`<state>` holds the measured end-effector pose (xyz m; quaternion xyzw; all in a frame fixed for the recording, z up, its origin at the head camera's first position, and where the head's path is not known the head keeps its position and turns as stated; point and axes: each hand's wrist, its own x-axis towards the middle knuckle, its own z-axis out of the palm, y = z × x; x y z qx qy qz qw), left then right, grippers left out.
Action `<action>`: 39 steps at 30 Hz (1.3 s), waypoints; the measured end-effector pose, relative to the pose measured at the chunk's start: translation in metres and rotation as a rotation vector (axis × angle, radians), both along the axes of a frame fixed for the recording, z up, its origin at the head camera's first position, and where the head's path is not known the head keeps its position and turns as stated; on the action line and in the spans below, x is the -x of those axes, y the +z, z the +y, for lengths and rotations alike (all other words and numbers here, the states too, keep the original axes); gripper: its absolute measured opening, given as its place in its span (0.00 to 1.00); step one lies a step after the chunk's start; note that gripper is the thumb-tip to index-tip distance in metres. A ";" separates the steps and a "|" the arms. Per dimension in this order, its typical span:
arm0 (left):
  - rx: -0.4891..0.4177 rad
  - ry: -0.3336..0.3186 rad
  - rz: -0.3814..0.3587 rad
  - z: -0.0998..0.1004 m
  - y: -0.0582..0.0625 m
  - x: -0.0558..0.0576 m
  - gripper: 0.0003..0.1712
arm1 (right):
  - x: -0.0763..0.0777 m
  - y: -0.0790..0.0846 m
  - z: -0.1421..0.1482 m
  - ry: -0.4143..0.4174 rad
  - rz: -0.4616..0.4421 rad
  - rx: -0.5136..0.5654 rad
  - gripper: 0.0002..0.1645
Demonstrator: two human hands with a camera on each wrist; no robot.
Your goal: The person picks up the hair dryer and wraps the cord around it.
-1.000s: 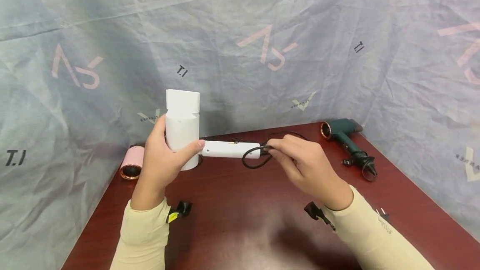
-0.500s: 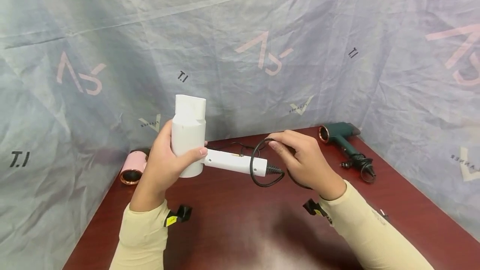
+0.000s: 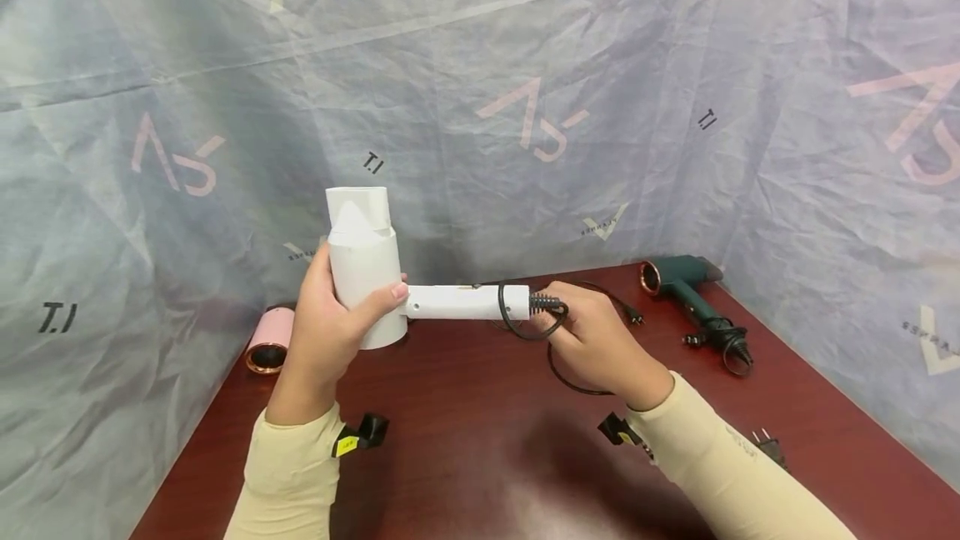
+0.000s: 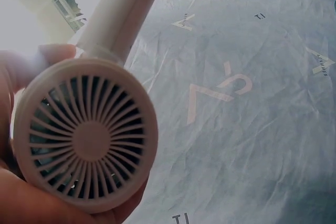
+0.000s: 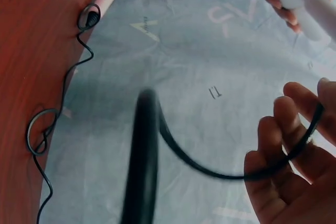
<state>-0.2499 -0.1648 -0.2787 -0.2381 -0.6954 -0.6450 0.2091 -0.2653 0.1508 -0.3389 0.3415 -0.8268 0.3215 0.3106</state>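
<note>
A white hair dryer (image 3: 367, 269) is held up over the table, nozzle upward and handle pointing right. My left hand (image 3: 324, 330) grips its barrel, thumb across the front near the handle joint. In the left wrist view the round intake grille (image 4: 92, 140) faces the camera, with fingers about its rim. My right hand (image 3: 592, 340) holds the dryer's black power cord (image 5: 226, 176) close to the handle's end. A loop of that cord goes round the handle near its tip. The right wrist view shows the cord running across the curled fingers (image 5: 273, 129).
A pink hair dryer (image 3: 272, 330) lies at the back left, its cord trailing along the rear edge. At the back right lies a dark green hair dryer (image 3: 681, 275), cord wrapped on its handle. A two-pin plug (image 3: 768, 445) rests beside the right forearm on the red-brown table (image 3: 465, 432).
My right hand lifted the cord away from the handle, then came down again beside its end. A cord loop now sits round the handle. The dryer dipped, then levelled, still in my left hand.
</note>
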 end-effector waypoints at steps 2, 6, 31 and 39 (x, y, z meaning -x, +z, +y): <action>-0.039 0.014 0.007 0.001 -0.001 0.001 0.36 | -0.001 -0.003 -0.003 0.016 -0.004 -0.007 0.03; -0.153 0.055 0.034 0.002 -0.001 0.003 0.35 | -0.002 -0.006 -0.008 0.067 -0.026 -0.034 0.06; -0.276 0.252 0.149 0.003 0.000 0.006 0.39 | -0.040 0.001 -0.024 0.010 -0.050 -0.233 0.13; -0.249 0.316 0.138 0.001 -0.002 0.010 0.41 | -0.050 0.012 -0.022 0.003 0.037 -0.201 0.06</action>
